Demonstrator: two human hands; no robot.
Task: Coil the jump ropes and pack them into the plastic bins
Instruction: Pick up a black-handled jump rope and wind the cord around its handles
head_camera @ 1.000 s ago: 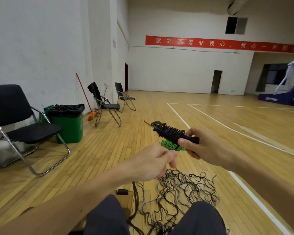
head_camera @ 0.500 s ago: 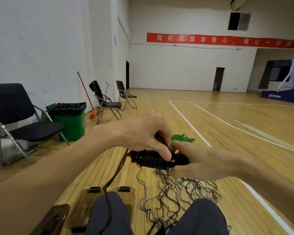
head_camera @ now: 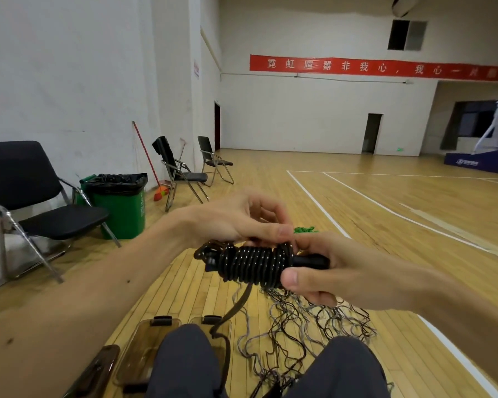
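Two grips: both of yours meet on one black jump rope [head_camera: 253, 265], held in the air above your knees.
left grip [head_camera: 236, 222]: it comes in from the left with fingers curled and the thumb [head_camera: 282, 233] laid across the top wraps at the coil's right end, pinching the rope there.
right grip [head_camera: 345, 271]: it is clenched round the black handle [head_camera: 309, 261] that sticks out of the coil's right end, with its thumb tip against the near side of the last wraps.
jump rope: it is wound in tight turns and lies about level, left to right, with a few slack loops standing out at its left end.
loose tail [head_camera: 237, 305]: it hangs from under the coil down to your left knee [head_camera: 184, 363].
tangle of ropes [head_camera: 305, 326]: thin dark and grey cords are spread on the wooden floor [head_camera: 270, 191], near you and below the right grip.
plastic bins [head_camera: 144, 343]: they are brownish and see-through with black latches, on the floor at near left, partly hidden by your left knee. The coil is above them and to their right.
green bundle [head_camera: 305, 229]: it lies on the floor just beyond your grips, mostly hidden.
left wall: there is a black folding chair [head_camera: 26, 202], a green waste bin [head_camera: 121, 208] with a black liner, a red-handled broom [head_camera: 147, 159] and two more chairs farther off.
far wall: it carries a red banner [head_camera: 380, 68] with white characters.
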